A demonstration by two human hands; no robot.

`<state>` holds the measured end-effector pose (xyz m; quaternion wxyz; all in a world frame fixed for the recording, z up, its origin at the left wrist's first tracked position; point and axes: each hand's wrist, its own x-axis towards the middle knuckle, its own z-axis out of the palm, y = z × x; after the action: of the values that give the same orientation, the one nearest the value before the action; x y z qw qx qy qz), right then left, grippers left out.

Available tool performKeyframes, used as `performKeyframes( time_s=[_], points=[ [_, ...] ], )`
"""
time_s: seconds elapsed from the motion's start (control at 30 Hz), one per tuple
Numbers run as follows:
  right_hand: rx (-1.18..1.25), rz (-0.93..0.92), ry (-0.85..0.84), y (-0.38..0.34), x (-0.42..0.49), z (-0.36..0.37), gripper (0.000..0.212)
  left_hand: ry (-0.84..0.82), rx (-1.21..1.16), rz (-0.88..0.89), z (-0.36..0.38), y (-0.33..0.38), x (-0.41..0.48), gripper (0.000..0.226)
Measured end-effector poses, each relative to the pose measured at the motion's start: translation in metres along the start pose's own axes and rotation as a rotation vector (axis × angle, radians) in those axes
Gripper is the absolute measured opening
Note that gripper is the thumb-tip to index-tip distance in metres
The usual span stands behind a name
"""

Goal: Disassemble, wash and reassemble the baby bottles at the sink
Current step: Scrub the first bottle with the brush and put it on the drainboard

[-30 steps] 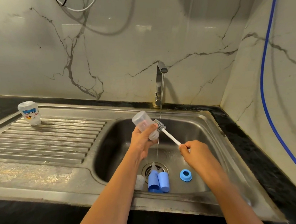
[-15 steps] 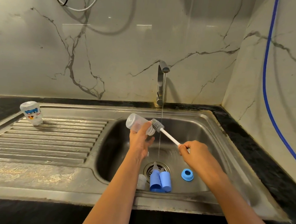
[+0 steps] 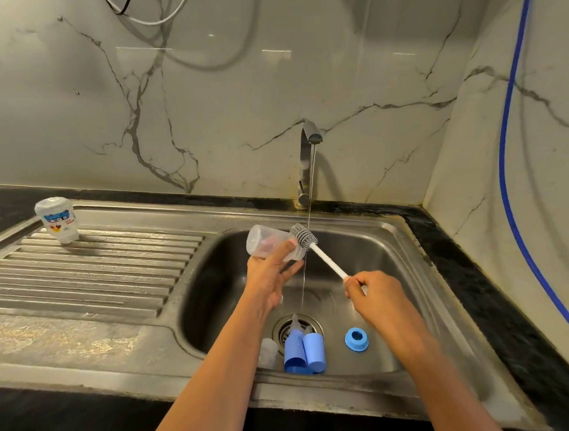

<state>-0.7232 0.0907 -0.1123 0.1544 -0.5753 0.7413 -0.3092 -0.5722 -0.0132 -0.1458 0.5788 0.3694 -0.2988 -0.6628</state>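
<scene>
Two hands work over the sink point(image 3: 407, 241). The left hand point(image 3: 268, 277) has its grip curled round the clear bottle point(image 3: 268, 244), held sideways above the basin. The right hand point(image 3: 376, 294) has its grip pinching the white brush point(image 3: 320, 253), bristles at the bottle's mouth. Blue caps point(image 3: 304, 350) and a blue ring point(image 3: 356, 339) lie near the drain. A printed bottle point(image 3: 57, 219) stands on the drainboard, its label unreadable.

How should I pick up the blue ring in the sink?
Come from above and pinch the ring across its outer edge. It lies flat on the sink floor, hole up, with bare floor around it.
</scene>
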Motion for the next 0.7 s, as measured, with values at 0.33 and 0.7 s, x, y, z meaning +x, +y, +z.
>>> performKeyframes(
  time_s=[0.33,0.7],
  points=[
    [-0.011,0.037,-0.102,0.000,-0.001,-0.007,0.033,0.113,-0.113,-0.036,-0.002,0.002,0.001,0.045],
    [-0.005,0.014,-0.192,-0.002,-0.006,0.005,0.034,0.273,-0.153,0.002,-0.004,0.004,0.003,0.043]
  ],
)
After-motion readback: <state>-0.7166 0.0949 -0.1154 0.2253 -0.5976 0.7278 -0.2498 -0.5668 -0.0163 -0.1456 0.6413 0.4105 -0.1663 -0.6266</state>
